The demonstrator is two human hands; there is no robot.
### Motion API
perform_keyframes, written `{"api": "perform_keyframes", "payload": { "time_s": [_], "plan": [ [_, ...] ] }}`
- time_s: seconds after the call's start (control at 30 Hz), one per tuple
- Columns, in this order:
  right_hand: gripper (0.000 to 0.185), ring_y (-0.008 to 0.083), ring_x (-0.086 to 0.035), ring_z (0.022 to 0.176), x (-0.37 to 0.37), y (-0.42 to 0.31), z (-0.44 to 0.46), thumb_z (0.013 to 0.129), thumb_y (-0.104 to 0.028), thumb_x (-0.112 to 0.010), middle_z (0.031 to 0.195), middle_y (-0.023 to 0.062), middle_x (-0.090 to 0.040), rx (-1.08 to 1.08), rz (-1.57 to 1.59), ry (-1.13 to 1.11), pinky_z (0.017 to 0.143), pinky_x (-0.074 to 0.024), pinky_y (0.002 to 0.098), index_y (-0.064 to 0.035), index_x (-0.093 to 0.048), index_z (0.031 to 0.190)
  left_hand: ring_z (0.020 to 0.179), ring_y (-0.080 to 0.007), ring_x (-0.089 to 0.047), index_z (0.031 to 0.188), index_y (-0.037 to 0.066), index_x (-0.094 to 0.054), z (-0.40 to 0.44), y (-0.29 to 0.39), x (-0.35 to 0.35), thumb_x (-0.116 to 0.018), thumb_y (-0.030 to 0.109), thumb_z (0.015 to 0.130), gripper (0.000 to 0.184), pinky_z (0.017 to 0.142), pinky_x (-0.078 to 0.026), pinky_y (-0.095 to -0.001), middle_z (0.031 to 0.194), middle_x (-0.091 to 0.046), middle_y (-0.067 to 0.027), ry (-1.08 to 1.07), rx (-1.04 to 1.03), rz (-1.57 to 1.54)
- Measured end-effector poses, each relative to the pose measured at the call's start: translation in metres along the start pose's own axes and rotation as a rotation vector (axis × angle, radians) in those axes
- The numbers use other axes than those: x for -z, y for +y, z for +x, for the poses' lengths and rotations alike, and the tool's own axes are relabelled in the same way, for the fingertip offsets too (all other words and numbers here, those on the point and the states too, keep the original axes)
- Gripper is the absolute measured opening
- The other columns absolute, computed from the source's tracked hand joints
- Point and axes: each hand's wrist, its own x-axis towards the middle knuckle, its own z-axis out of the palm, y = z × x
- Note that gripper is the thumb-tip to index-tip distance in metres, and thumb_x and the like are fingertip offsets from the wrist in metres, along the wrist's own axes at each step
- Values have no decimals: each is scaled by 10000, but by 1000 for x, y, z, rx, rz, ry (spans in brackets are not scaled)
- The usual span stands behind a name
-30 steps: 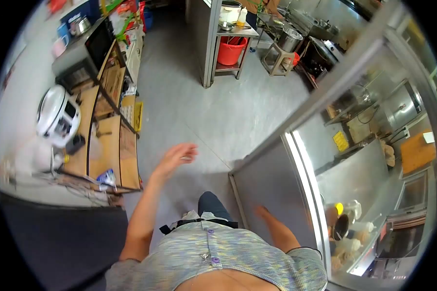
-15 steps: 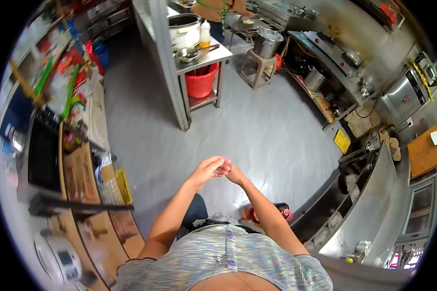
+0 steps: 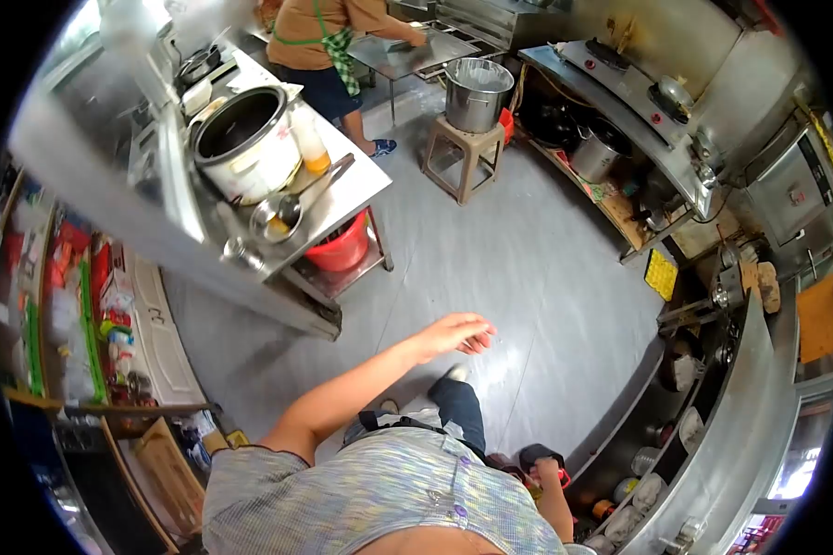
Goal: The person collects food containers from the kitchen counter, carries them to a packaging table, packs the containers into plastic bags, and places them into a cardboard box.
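My left hand (image 3: 458, 335) is stretched out over the grey floor in front of me. Its fingers are loosely bent and nothing is in them. Low on the right, close to my hip, my right hand (image 3: 547, 473) overlaps a dark object with red parts (image 3: 538, 454). Whether the fingers grip that object cannot be made out, as they are small and partly hidden.
To the left, a steel table (image 3: 361, 174) holds a large white pot (image 3: 248, 166), a squeeze bottle (image 3: 310, 143) and a small bowl (image 3: 276, 218). A steel pot (image 3: 477, 104) stands on a stool (image 3: 460, 157). A co-worker (image 3: 315, 42) works beyond. Steel counter (image 3: 727, 407) at right.
My hands, together before, are now apart: the right has dropped to my side, the left reaches forward. I have moved closer to the table with the white pot.
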Motion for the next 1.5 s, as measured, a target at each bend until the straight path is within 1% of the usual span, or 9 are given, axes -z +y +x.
{"api": "perform_keyframes", "payload": {
  "time_s": [0.1, 0.17, 0.3, 0.4, 0.6, 0.73, 0.97, 1.2, 1.5],
  "plan": [
    [299, 263, -609, 603, 22, -35, 16, 809, -245, -512, 661, 122, -614, -410, 69, -54, 508, -482, 407, -50, -601, 600, 835, -115, -543, 1091, 71, -552, 88, 19, 30, -433, 314, 921, 319, 757, -453, -264, 914, -579, -37, -77, 74, 3],
    [270, 253, -595, 562, 36, -78, 38, 812, -229, -498, 659, 130, -611, -474, 105, -101, 470, -471, 391, -33, -591, 652, 840, -114, -544, 1097, 78, -552, 141, 34, 46, -433, 310, 922, 314, 751, -449, -257, 923, -582, -33, -62, 66, -69],
    [230, 233, -567, 482, 47, -233, 118, 818, -197, -470, 654, 145, -605, -93, 71, -114, 395, -449, 357, 0, -571, 755, 860, -127, -545, 1101, 90, -551, 203, 87, 76, -444, 329, 916, 321, 775, -443, -270, 944, -579, -37, 22, 38, -139],
    [208, 199, -539, 421, 63, -426, 148, 796, -175, -485, 623, 134, -596, 429, -155, -184, 363, -440, 321, 18, -563, 803, 868, -126, -543, 1102, 91, -547, 224, 130, 111, -436, 343, 918, 331, 781, -444, -271, 946, -578, -40, 118, -18, -203],
    [196, 126, -550, 527, 58, -770, 131, 858, -198, -497, 691, 68, -592, 838, -99, -156, 455, -431, 239, -22, -565, 909, 845, -96, -538, 1103, 81, -544, 280, 174, 213, -440, 358, 917, 350, 774, -444, -249, 943, -577, -30, 321, -104, -253],
    [195, 129, -553, 531, 42, -858, 156, 860, -219, -504, 698, 70, -595, 762, -57, -264, 465, -433, 236, -47, -572, 922, 837, -105, -538, 1096, 71, -549, 322, 216, 280, -439, 351, 918, 349, 761, -445, -252, 939, -583, -34, 338, -189, -310],
    [181, 159, -575, 513, 7, -921, 187, 847, -211, -517, 703, 83, -613, 588, -452, -416, 425, -451, 266, -48, -587, 880, 846, -106, -539, 1086, 81, -558, 358, 307, 369, -447, 346, 916, 333, 768, -440, -240, 940, -584, -35, 429, -238, -228],
    [211, 124, -546, 567, -71, -1075, 218, 856, -195, -514, 701, 59, -592, 966, -830, -620, 512, -439, 247, -2, -599, 871, 824, -104, -548, 1081, 80, -554, 365, 330, 447, -444, 325, 917, 315, 766, -443, -232, 926, -581, -21, 636, -304, -415],
    [244, 118, -547, 656, -198, -1265, 84, 867, -193, -515, 758, 60, -596, 1208, -917, -820, 585, -441, 243, 31, -586, 933, 804, -130, -561, 1060, 44, -548, 333, 361, 537, -446, 285, 914, 299, 760, -472, -288, 892, -577, -32, 1107, -534, -719]
  ]
}}
